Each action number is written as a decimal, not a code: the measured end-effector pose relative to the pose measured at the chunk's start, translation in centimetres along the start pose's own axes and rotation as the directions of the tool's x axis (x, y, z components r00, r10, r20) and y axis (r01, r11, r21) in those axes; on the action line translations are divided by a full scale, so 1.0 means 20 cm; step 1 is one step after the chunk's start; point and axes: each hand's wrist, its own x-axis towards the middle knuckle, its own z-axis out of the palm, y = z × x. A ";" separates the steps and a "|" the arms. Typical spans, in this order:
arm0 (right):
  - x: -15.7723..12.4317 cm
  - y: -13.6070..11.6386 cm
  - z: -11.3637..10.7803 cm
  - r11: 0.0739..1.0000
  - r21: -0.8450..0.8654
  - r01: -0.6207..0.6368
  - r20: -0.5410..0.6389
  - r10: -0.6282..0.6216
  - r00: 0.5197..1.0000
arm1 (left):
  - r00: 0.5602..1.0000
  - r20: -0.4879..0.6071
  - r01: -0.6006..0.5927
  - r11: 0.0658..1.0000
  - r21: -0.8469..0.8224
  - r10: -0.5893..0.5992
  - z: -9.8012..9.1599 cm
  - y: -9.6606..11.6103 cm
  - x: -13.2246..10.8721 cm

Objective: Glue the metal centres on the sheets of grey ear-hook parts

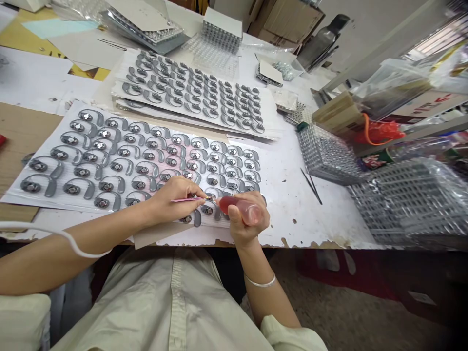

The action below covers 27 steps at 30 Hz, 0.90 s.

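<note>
A: Where are the hands?
B: Both are at the centre of the frame, over the lower edge of a white sheet (pixel 14 195) set with rows of grey curved pieces (pixel 51 186).
A: What's in the left hand (pixel 175 197)?
B: Its fingers are pinched on a slim pink tool (pixel 186 199), whose tip points to the right of the frame.
A: And the right hand (pixel 256 214)?
B: Wrapped around a reddish squeeze bottle (pixel 239 208), with the narrow end aimed left at the tool's tip.
A: Is there something between them?
B: A tiny shiny part (pixel 211 197), right by the tool's tip, in the gap between the two hands. It's too small to tell whether the bottle touches it.
A: Where do the grey pieces lie?
B: Mostly left of and above the hands; a few sit right beneath the fingers. A second filled board (pixel 117 90) is at upper centre.
</note>
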 end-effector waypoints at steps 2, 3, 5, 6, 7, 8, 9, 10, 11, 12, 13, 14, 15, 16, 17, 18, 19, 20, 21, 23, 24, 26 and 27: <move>0.00 0.00 0.00 1.000 -0.006 0.007 -0.001 -0.007 1.000 | 1.000 0.002 -0.001 1.000 -0.003 0.001 0.00 0.00 0.00; 0.00 0.00 0.00 1.000 -0.010 0.010 -0.001 -0.010 1.000 | 1.000 0.002 -0.002 1.000 -0.007 0.002 0.00 0.01 0.00; 0.00 0.00 0.00 1.000 -0.015 0.017 0.000 -0.017 1.000 | 1.000 0.000 0.000 1.000 -0.008 0.000 0.00 0.01 0.00; 0.00 0.01 0.00 1.000 -0.013 0.019 0.000 -0.019 1.000 | 1.000 -0.002 0.002 1.000 -0.006 -0.002 0.00 0.01 0.00; 0.00 0.01 0.00 1.000 -0.009 0.018 0.001 -0.018 1.000 | 1.000 -0.004 0.003 1.000 -0.003 -0.003 0.00 0.01 0.00; -0.01 0.01 0.00 1.000 -0.005 0.011 0.000 -0.011 1.000 | 1.000 -0.007 0.004 1.000 0.001 -0.004 0.00 0.01 0.00; -0.01 0.01 0.00 1.000 -0.001 -0.006 -0.005 0.006 1.000 | 1.000 -0.008 0.003 1.000 0.006 -0.003 0.00 0.01 0.00; 0.00 0.01 0.00 0.999 0.006 -0.037 -0.016 0.037 0.999 | 1.000 -0.008 0.001 1.000 0.012 -0.001 0.00 0.01 0.00; 0.00 0.00 0.00 0.996 0.022 -0.090 -0.041 0.090 0.995 | 1.000 -0.007 0.000 1.000 0.023 0.000 0.00 0.00 0.00; 0.01 0.00 -0.01 0.985 0.057 -0.163 -0.076 0.167 0.983 | 1.000 -0.009 -0.004 0.999 0.040 0.004 0.00 0.00 0.00; 0.02 0.00 -0.01 0.961 0.113 -0.253 -0.117 0.266 0.957 | 1.000 -0.013 -0.011 0.998 0.059 0.012 -0.01 0.00 -0.01; 0.03 0.00 -0.03 0.919 0.187 -0.348 -0.147 0.377 0.915 | 1.000 -0.020 -0.018 0.997 0.080 0.019 -0.01 0.00 -0.01; 0.05 -0.01 -0.05 0.856 0.271 -0.440 -0.155 0.490 0.858 | 0.999 -0.024 -0.036 0.995 0.093 0.038 -0.01 0.00 -0.01; 0.06 -0.02 -0.07 0.776 0.354 -0.521 -0.133 0.594 0.794 | 0.999 -0.024 -0.041 0.994 0.098 0.043 -0.02 0.00 -0.01; 0.07 -0.02 -0.11 0.684 0.427 -0.591 -0.077 0.679 0.730 | 0.999 -0.017 -0.033 0.995 0.094 0.035 -0.02 0.00 -0.02; 0.07 -0.03 -0.14 0.587 0.483 -0.650 0.001 0.741 0.671 | 1.000 0.000 -0.009 0.997 0.079 0.009 -0.03 0.00 -0.02; 0.07 -0.04 -0.18 0.493 0.523 -0.696 0.083 0.783 0.617 | 1.000 -0.010 0.026 0.998 0.061 -0.025 -0.04 0.00 -0.02; 0.06 -0.05 -0.21 0.406 0.555 -0.727 0.159 0.805 0.571 | 0.996 0.003 0.091 0.994 0.056 -0.091 -0.05 0.00 -0.03; 0.05 -0.05 -0.25 0.326 0.581 -0.745 0.222 0.818 0.531 | 0.985 0.001 0.173 0.984 0.052 -0.173 -0.06 -0.01 -0.03; 0.01 -0.07 -0.30 0.186 0.628 -0.756 0.317 0.826 0.466 | 0.973 -0.032 0.230 0.973 0.033 -0.228 -0.08 -0.02 -0.03; -0.01 -0.07 -0.32 0.122 0.642 -0.757 0.360 0.824 0.438 | 0.968 -0.073 0.241 0.970 0.024 -0.239 -0.08 -0.02 -0.03; -0.05 -0.07 -0.35 0.016 0.635 -0.772 0.453 0.802 0.389 | 0.954 -0.141 0.270 0.962 0.026 -0.264 -0.08 -0.03 -0.03; -0.07 -0.07 -0.35 -0.020 0.617 -0.787 0.495 0.787 0.368 | 0.943 -0.175 0.292 0.956 0.027 -0.283 -0.08 -0.02 -0.03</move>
